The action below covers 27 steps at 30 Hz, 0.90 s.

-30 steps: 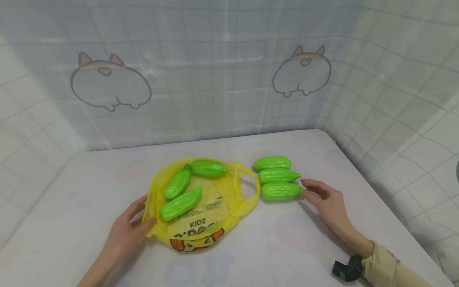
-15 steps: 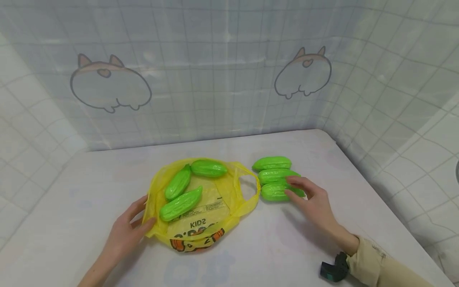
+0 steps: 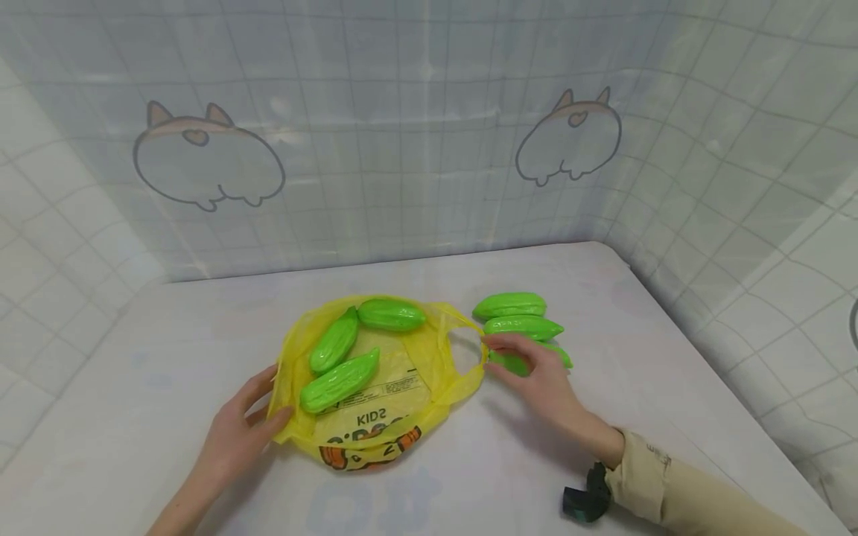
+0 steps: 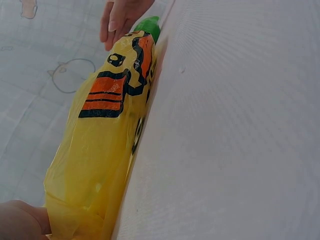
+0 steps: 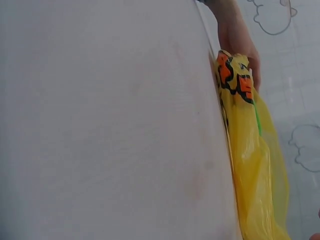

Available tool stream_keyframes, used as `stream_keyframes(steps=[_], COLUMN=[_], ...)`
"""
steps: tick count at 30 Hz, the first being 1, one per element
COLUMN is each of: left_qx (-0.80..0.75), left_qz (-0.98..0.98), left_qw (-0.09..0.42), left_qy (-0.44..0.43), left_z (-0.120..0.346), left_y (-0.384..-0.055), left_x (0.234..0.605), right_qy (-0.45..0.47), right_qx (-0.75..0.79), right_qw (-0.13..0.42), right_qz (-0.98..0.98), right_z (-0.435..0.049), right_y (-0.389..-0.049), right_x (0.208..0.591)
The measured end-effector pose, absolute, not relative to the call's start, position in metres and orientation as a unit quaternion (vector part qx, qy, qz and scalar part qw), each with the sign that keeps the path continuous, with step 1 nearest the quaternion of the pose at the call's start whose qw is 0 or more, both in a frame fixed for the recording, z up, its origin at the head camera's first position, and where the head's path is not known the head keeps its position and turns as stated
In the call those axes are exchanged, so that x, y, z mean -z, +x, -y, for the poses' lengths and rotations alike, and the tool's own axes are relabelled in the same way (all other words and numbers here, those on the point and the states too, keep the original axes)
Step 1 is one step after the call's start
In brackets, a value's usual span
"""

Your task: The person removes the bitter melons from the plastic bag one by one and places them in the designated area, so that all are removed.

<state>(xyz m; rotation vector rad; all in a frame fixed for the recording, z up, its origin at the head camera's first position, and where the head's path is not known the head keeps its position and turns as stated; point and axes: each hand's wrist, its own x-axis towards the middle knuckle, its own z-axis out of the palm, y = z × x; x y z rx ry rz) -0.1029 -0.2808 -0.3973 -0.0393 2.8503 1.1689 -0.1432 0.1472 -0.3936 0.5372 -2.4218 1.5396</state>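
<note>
A yellow plastic bag point(image 3: 409, 417) lies on the table with its mouth spread, printed with a cartoon face. Three glossy, bright green bitter melons point(image 3: 340, 381) lie inside it. My left hand point(image 3: 234, 435) holds the bag's left rim, thumb over the edge and fingers outside. At the bag's right handle, my right hand point(image 3: 543, 380) has its thumb and fingers apart, the tips beside the handle loop. Under that hand is a bitter melon point(image 3: 509, 362), partly hidden. Two more bitter melons point(image 3: 523, 326) lie just behind it in a row. The right wrist view shows mostly tabletop and the bag point(image 5: 250, 170).
The white table point(image 3: 482, 476) meets a grid-patterned curtain point(image 3: 402, 186) at the back and another such sheet point(image 3: 757, 260) at the right. A dark device point(image 3: 590, 495) is strapped at the right wrist, by a beige sleeve point(image 3: 670, 484).
My right hand has moved left, from the pointed ends of the loose bitter melons, across them to the bag's handle. The left hand and the bag have stayed in place.
</note>
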Motion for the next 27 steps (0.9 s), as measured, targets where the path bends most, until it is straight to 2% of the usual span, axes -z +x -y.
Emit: stream_keyframes(steps=[8,27], left_qx=[-0.377,-0.374], left_qz=[-0.925,-0.927], left_qw=[0.040,0.033], left_qy=[-0.020,-0.017], left_z=[0.280,0.279], left_y=[-0.103,-0.102], left_x=[0.396,0.397], right_qy=[0.194,0.253], right_qx=[-0.555,-0.542], right_qw=[0.050,-0.003], right_qz=[0.807,0.801], right_z=[-0.119,-0.062], right_y=[-0.148,-0.161], right_x=[0.393,0.395])
